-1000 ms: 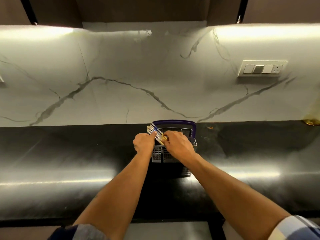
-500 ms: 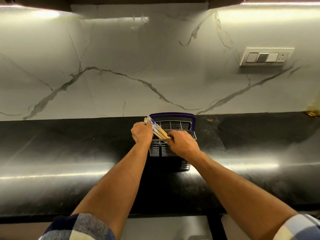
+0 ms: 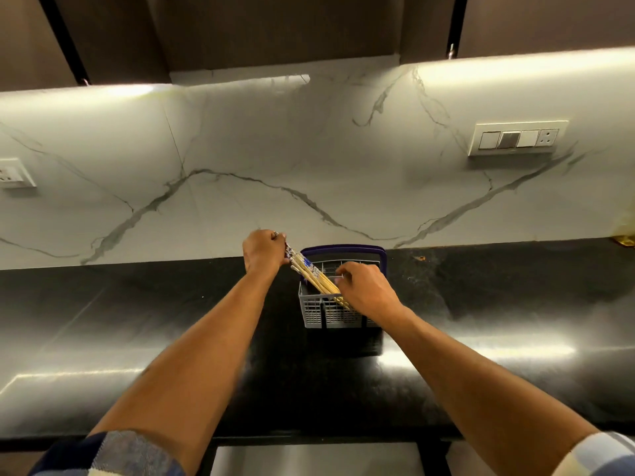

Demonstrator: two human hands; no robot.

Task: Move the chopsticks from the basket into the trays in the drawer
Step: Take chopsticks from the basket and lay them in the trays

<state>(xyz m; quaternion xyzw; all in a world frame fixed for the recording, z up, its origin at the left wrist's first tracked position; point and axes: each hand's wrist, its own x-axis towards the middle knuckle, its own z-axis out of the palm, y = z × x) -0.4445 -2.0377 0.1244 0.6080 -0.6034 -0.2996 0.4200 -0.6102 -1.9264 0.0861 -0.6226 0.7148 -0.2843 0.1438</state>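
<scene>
The left hand (image 3: 264, 251) is curled round the patterned upper ends of a bundle of chopsticks (image 3: 314, 273), gripping them just to the left of the basket (image 3: 330, 312) and above the bench (image 3: 137, 321). The bundle slants down to the right from that fist, over the basket's left rim, and its pale wooden tips run under the right hand (image 3: 369, 290). That hand sits over the front right part of the basket with its fingers bent and its fingertips (image 3: 340, 272) at the sticks; it seems to pinch the lower ends, though the grip itself is hidden beneath the palm. The basket is a grey grid-walled caddy with a dark blue handle arched across its back, standing upright on the black, glossy bench close to the wall (image 3: 309, 166). The wall is pale marble with grey veins, lit from strips under dark cupboards (image 3: 275, 29). A switch plate (image 3: 518, 139) is fixed to the wall at the right and a socket (image 3: 12, 172) at the far left edge. Both forearms are bare, with checked sleeves at the bottom corners of the view.
</scene>
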